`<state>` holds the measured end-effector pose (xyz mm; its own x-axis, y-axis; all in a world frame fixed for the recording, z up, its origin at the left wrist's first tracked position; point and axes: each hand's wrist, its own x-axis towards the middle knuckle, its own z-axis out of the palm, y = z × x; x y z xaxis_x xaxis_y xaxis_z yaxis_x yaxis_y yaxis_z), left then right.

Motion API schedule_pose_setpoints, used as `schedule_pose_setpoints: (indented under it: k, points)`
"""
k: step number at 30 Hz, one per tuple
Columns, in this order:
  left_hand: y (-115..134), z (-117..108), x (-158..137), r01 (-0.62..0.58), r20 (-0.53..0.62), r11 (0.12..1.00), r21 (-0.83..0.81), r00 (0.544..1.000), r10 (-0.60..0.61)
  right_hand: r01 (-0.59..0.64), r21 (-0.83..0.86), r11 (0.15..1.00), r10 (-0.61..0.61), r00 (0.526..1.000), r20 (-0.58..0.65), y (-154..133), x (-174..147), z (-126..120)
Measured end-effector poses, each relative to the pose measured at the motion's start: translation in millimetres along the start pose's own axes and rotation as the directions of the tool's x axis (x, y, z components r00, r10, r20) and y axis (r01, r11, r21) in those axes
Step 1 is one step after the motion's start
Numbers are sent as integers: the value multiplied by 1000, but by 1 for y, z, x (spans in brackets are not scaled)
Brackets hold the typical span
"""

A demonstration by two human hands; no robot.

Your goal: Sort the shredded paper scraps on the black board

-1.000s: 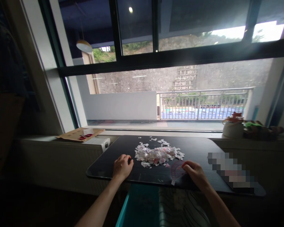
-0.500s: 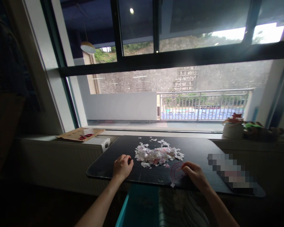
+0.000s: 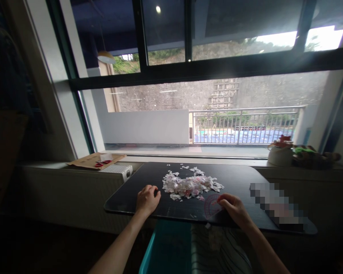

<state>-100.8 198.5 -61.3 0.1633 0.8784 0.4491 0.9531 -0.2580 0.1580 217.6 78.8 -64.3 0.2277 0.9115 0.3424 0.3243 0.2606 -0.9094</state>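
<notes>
A red-marked clear protractor [image 3: 212, 206] is pinched at its right end by my right hand [image 3: 234, 208], over the near edge of the black table [image 3: 237, 177]. My left hand [image 3: 148, 198] rests on the table, left of a heap of torn paper scraps [image 3: 190, 185]. Its fingers are loosely curled, with a gap to the thumb and nothing visible in them. One small paper scrap [image 3: 207, 225] is just past the table's near edge, below the protractor. A teal bin [image 3: 171, 247] stands under that edge, its inside dark.
A blurred-out flat object [image 3: 277, 207] lies at the table's right. On the sill at left are brown paper [image 3: 85, 160] and red-handled scissors [image 3: 103, 163]; a white pot [image 3: 280, 155] stands at right. A white-grilled unit [image 3: 118, 173] adjoins the table's left side.
The small paper scrap has gone from the table's near edge to just beyond it. The protractor has shifted slightly left and away from the edge. My left hand stays in place.
</notes>
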Motion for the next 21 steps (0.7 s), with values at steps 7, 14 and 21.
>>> schedule_pose_setpoints:
  k: [7, 14, 21]
  points:
    - [-1, 2, 2, -2, 6, 1000, 12, 1000, 2, -11, -29, 1000, 10, 999, -46, 6, 2, -2]
    - [-1, 1, 1, -6, -1, 1000, 6, 1000, 6, -59, -83, 995, 46, 987, -154, 12, 8, -3]
    - [-2, 3, 2, -13, -19, 1000, -6, 1000, 13, -92, -186, 978, 48, 972, -229, 11, 7, -1]
